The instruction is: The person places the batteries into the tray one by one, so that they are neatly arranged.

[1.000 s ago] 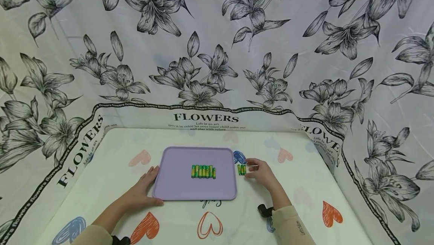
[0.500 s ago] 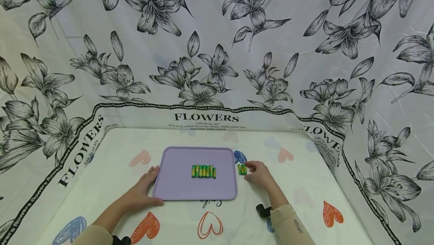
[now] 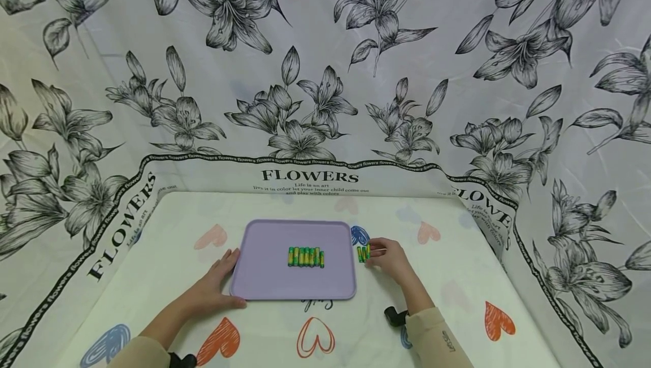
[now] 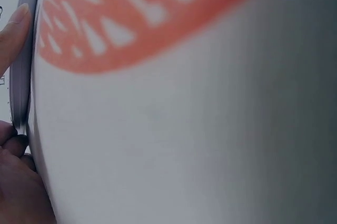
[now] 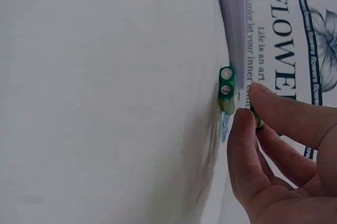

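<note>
A lilac tray (image 3: 264,283) lies on the table, with several green and yellow batteries (image 3: 304,257) side by side in a row on it; the rightmost looks smaller. My left hand (image 3: 211,289) rests against the tray's near left corner, fingers along the left side and thumb at the front edge. Beyond the tray's right side, my right hand (image 3: 389,260) pinches a small battery (image 3: 368,251) between thumb and fingertips. In the right wrist view the fingers mostly hide that battery (image 5: 258,121). Two more batteries (image 5: 227,90) stay together on the cloth just beside it.
A white tablecloth (image 3: 274,334) printed with red and blue hearts covers the table. Behind and at both sides hangs a flower-patterned curtain (image 3: 315,130). A black wrist camera (image 3: 395,317) sits at the right cuff.
My right hand has closed its fingertips on the rightmost of the three batteries beside the tray and lifted it slightly. The left hand and tray stay in place.
</note>
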A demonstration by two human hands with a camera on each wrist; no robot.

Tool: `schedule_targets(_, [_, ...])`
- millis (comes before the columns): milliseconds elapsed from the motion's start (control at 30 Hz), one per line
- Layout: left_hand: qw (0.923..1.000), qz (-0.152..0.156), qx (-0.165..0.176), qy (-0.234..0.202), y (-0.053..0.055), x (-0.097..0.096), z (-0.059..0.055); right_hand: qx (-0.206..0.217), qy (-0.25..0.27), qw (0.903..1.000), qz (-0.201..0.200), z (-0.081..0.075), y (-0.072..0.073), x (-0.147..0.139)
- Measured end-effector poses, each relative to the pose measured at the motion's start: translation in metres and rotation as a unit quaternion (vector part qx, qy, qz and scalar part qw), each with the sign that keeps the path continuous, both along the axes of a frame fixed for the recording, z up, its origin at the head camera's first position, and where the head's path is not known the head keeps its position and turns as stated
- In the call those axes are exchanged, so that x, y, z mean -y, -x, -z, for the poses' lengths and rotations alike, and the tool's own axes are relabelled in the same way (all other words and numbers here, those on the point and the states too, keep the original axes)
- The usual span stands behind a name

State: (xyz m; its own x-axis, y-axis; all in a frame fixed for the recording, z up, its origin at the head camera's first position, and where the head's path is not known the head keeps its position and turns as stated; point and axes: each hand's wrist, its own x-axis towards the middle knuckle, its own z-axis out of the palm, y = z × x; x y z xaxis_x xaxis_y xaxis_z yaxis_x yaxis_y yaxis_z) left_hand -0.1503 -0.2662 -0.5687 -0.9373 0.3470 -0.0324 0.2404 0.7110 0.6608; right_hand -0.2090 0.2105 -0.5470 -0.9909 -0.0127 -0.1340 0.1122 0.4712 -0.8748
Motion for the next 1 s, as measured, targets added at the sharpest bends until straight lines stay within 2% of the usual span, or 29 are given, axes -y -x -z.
schedule_targets(100, [1.0000,0.000,0.001,0.003,0.000,0.000,0.000,-0.006,0.026,0.9996,-0.007,-0.003,-0.001,0.003])
schedule_targets(400, [1.0000,-0.001,0.007,0.002,-0.001,-0.001,-0.002,-0.018,0.046,0.9979,-0.041,-0.017,-0.003,0.025])
schedule_targets(633, [1.0000,0.001,0.000,-0.003,-0.001,-0.001,-0.002,-0.018,0.039,0.9970,-0.065,-0.020,-0.004,0.044])
schedule_targets(867, [0.9998,-0.002,0.017,-0.005,-0.002,-0.001,-0.003,-0.032,0.020,0.9941,-0.101,-0.017,-0.003,0.064])
schedule_targets(1000, [0.9999,-0.001,0.016,-0.005,-0.002,-0.002,-0.003,-0.027,0.021,0.9940,-0.104,-0.016,-0.003,0.075])
